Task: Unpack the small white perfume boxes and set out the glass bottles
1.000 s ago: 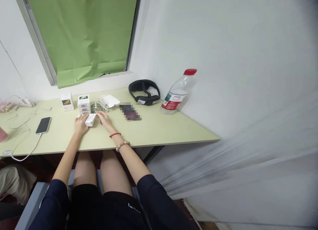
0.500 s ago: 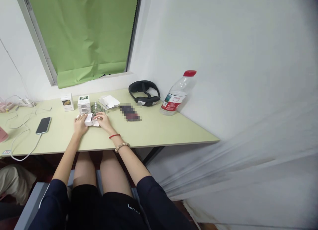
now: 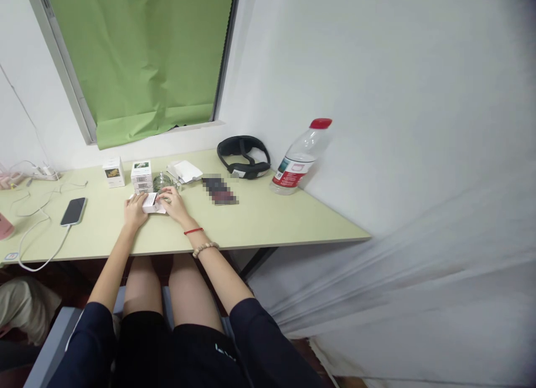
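A small white box (image 3: 149,204) lies on its side on the table, its end facing right and a flap showing there. My left hand (image 3: 135,210) is closed around its left end. At the box's right end, my right hand (image 3: 172,202) has its fingers pinched together; whatever is between them is too small to make out. Just beyond the hands stand a stack of small white boxes (image 3: 141,175) and a glass pot with a lid (image 3: 162,181), partly hidden by my right hand. Another white box (image 3: 113,173) stands farther left.
An opened white carton (image 3: 184,171) and a blurred dark item (image 3: 219,190) lie to the right. Behind are a black headset (image 3: 243,158) and a red-capped bottle (image 3: 295,159). A phone (image 3: 73,211) with a white cable lies left. A person's clothed leg (image 3: 25,310) shows at lower left.
My right hand has shifted very slightly up at the box's open end, its fingers bent a little differently. The left hand and the box stay in place.
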Motion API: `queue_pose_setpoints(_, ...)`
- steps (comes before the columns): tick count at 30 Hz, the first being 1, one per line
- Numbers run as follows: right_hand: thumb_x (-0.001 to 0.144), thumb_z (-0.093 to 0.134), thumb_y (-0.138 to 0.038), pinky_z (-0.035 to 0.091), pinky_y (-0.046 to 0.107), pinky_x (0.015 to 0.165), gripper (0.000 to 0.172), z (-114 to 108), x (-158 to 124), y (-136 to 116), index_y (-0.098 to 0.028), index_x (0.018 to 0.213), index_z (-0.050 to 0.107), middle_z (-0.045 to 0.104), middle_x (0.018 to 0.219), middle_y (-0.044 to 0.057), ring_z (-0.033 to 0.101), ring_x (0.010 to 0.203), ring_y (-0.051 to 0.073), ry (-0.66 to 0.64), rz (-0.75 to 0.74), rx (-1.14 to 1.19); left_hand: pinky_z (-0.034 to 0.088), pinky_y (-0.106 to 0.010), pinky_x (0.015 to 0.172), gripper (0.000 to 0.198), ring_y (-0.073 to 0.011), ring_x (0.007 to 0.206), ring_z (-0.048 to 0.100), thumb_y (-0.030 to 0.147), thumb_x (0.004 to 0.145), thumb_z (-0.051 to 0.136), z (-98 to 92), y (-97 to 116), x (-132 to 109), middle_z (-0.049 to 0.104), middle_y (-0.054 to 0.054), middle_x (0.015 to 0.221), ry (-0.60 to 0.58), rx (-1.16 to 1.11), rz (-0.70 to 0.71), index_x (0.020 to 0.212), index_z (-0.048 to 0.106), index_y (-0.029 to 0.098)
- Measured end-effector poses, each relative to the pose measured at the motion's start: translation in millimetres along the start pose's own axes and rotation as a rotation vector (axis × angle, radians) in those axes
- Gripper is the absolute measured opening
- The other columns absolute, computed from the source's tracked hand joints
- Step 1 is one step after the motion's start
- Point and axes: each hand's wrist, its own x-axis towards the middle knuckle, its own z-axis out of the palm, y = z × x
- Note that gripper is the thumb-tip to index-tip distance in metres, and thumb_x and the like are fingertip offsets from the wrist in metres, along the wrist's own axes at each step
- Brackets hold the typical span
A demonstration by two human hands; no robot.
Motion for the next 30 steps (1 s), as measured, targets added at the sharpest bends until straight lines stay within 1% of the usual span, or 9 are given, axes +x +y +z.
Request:
queue_pose_setpoints(2,0.080,0.057,-0.019,0.042,0.041,0.103,0.015,-0.5,-0.4,-4.1,-0.018,0.075,0.071,0.052,0.118,0.009,0.057,0.104,0.022,0.005,0.009,-0.054,0.034,-0.042,0.106,0.058,-0.0271,0.138,0.043,0.018,0.079,0.054,1.1,-0.5,0.1,0.050,-0.005,0.146,0.008,-0.006,0.003,0.137,0.055,0.020)
queue_pose_setpoints(6,0.082,0.064,-0.025,0.040,0.045,0.104,0.015,-1.1,-2.2,-10.5,-0.018,0.071,0.070,0.054,0.120,0.009,0.057,0.103,0.022,0.020,0.047,-0.135,0.035,-0.043,0.105,0.057,-0.0278,0.138,0.044,0.019,0.079,0.055,4.3,-3.0,0.5,0.052,-0.005,0.145,0.032,-0.022,0.005,0.136,0.055,0.020)
queue_pose_setpoints(10,0.079,0.070,-0.031,0.043,0.043,0.101,0.012,-2.9,-3.2,-10.4,-0.020,0.081,0.075,0.056,0.117,0.009,0.058,0.103,0.022,0.045,0.018,-0.131,0.037,-0.043,0.102,0.054,-0.0274,0.133,0.048,0.022,0.079,0.057,5.3,-4.0,0.1,0.055,-0.006,0.142,0.069,-0.042,0.023,0.133,0.057,0.021)
queue_pose_setpoints(13,0.075,0.075,-0.035,0.045,0.041,0.099,0.020,-3.2,-3.5,-7.6,-0.022,0.090,0.077,0.058,0.111,0.008,0.058,0.105,0.023,0.068,-0.022,-0.149,0.038,-0.041,0.101,0.052,-0.0264,0.127,0.053,0.032,0.080,0.062,3.8,-2.3,-1.6,0.058,-0.008,0.138,0.116,-0.058,0.061,0.131,0.059,0.022)
queue_pose_setpoints(16,0.069,0.079,-0.030,0.045,0.039,0.098,0.022,0.0,-4.1,-3.8,-0.022,0.090,0.078,0.059,0.110,0.008,0.056,0.105,0.023,0.017,-0.065,-0.188,0.037,-0.039,0.105,0.051,-0.0248,0.128,0.052,0.038,0.083,0.061,2.3,-0.4,-2.9,0.059,-0.008,0.136,0.161,-0.045,0.155,0.131,0.059,0.023)
queue_pose_setpoints(19,0.068,0.078,-0.021,0.045,0.040,0.101,0.014,5.5,-4.5,0.6,-0.021,0.082,0.077,0.057,0.117,0.010,0.054,0.108,0.024,-0.038,-0.102,-0.183,0.036,-0.039,0.108,0.055,-0.0258,0.136,0.046,0.038,0.084,0.060,2.4,0.2,-2.0,0.055,-0.008,0.141,0.112,0.000,0.273,0.136,0.056,0.022)
queue_pose_setpoints(21,0.070,0.076,-0.020,0.044,0.041,0.103,0.009,9.1,-3.9,3.5,-0.020,0.079,0.076,0.055,0.121,0.010,0.053,0.111,0.025,-0.048,-0.112,-0.158,0.036,-0.039,0.109,0.058,-0.0264,0.139,0.042,0.035,0.084,0.059,3.1,0.6,-0.7,0.052,-0.008,0.144,0.054,0.026,0.304,0.139,0.053,0.021)
queue_pose_setpoints(24,0.075,0.072,-0.023,0.043,0.042,0.104,0.007,12.3,-1.6,7.0,-0.018,0.079,0.074,0.054,0.121,0.012,0.053,0.112,0.025,-0.035,-0.129,-0.119,0.036,-0.039,0.109,0.060,-0.0261,0.138,0.043,0.030,0.084,0.056,3.6,2.5,0.2,0.049,-0.008,0.147,0.021,0.042,0.279,0.143,0.050,0.020)
queue_pose_setpoints(30,0.083,0.066,-0.035,0.040,0.044,0.109,0.019,10.8,4.0,11.1,-0.017,0.088,0.070,0.052,0.120,0.013,0.053,0.112,0.025,0.039,-0.084,-0.023,0.039,-0.038,0.106,0.063,-0.0233,0.132,0.049,0.026,0.083,0.054,2.2,7.0,-1.6,0.048,-0.008,0.147,0.126,0.018,0.173,0.145,0.046,0.021)
